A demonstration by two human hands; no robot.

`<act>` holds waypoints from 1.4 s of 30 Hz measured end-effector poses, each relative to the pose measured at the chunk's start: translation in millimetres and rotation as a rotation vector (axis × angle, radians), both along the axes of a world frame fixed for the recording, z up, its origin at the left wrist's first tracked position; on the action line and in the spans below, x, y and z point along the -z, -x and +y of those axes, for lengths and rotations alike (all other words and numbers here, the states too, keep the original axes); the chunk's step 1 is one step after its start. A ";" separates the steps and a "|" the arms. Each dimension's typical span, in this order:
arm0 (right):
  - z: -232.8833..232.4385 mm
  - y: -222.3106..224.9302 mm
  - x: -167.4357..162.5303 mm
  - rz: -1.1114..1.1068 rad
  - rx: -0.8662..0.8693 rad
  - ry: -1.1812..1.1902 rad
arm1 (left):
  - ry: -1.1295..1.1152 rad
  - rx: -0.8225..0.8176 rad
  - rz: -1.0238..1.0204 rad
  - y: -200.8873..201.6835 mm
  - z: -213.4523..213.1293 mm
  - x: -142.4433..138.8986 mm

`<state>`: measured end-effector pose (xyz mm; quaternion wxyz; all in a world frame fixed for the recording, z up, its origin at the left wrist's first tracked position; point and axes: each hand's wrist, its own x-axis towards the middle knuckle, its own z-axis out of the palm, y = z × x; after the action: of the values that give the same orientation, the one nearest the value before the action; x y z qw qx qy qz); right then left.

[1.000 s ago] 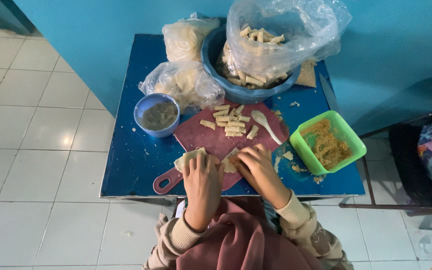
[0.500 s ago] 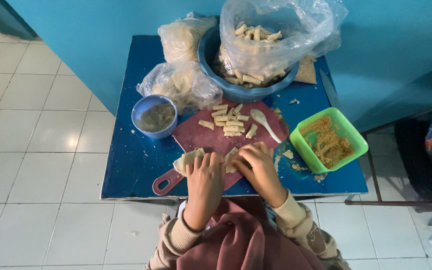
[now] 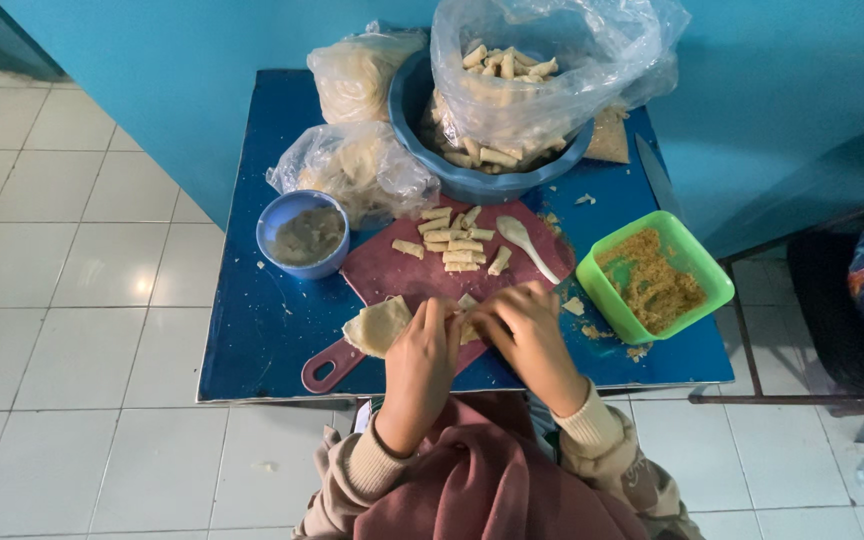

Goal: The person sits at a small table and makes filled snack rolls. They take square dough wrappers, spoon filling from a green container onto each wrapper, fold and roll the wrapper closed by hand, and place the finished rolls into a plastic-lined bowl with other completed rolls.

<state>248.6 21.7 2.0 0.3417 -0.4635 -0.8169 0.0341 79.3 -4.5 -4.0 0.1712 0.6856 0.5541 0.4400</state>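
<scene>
Blue table point(image 3: 252, 330): red cutting board point(image 3: 402, 275) near, small bowl point(image 3: 302, 235) left, green tub point(image 3: 652, 275) right, big basin point(image 3: 482, 180) and bags point(image 3: 357, 170) far.

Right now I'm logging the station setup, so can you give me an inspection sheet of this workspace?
Surface: blue table, scattered crumbs near the green tub.
Job's things: pale wrapper sheet on the dark red cutting board; finished rolls and white spoon also on it.
Clutter: small blue bowl of grey-brown filling, green tub of crumbs, big blue basin with a bag of rolls, two bags of wrappers.
Grips: left hand and right hand meet over the wrapper, fingers curled on it.
Cables: nothing seen.
Surroundings: white tiled floor, teal wall, dark chair frame on the right.
</scene>
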 end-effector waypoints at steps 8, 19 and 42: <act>-14.5 -5.7 -0.3 -0.053 0.203 0.078 | -0.058 0.007 0.087 -0.8 -0.8 -1.7; -7.8 -2.5 2.1 -0.011 0.131 0.136 | -0.154 0.010 0.172 -5.5 -0.2 -1.2; -6.4 -6.3 -2.4 -0.011 -0.173 0.023 | -0.154 0.257 0.216 30.3 2.3 -11.2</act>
<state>254.9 15.3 4.4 0.3277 -0.3950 -0.8554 0.0703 49.0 -2.1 7.2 0.1123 0.8051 0.4419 0.3794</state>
